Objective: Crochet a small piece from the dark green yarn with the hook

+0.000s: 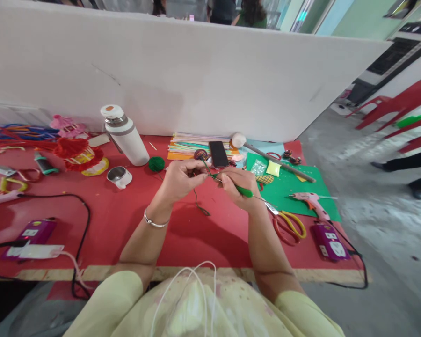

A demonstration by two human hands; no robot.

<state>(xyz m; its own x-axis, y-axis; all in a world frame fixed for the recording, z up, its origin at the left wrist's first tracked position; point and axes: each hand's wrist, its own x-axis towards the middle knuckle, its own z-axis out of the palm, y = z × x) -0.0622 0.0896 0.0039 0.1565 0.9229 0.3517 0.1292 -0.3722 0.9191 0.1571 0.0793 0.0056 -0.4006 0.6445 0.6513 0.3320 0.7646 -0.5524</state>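
Observation:
My right hand (238,183) is closed round a crochet hook (244,191) with a green handle and thin metal ends. Facing it, my left hand (183,181) pinches dark green yarn (207,164) between thumb and fingers. The hook's tip meets the yarn between the two hands, above the red table; loops there are too small to make out. A loose yarn tail (197,204) hangs below my left hand. Just behind that hand lies a green yarn ball (156,164), with a strand running from it toward my fingers.
A white flask (129,140) and a metal cup (119,176) stand left. A phone (218,154) lies behind my hands. To the right are scissors (287,227), a pink glue gun (310,201) and a purple power socket (330,242). A white board (182,75) closes the back.

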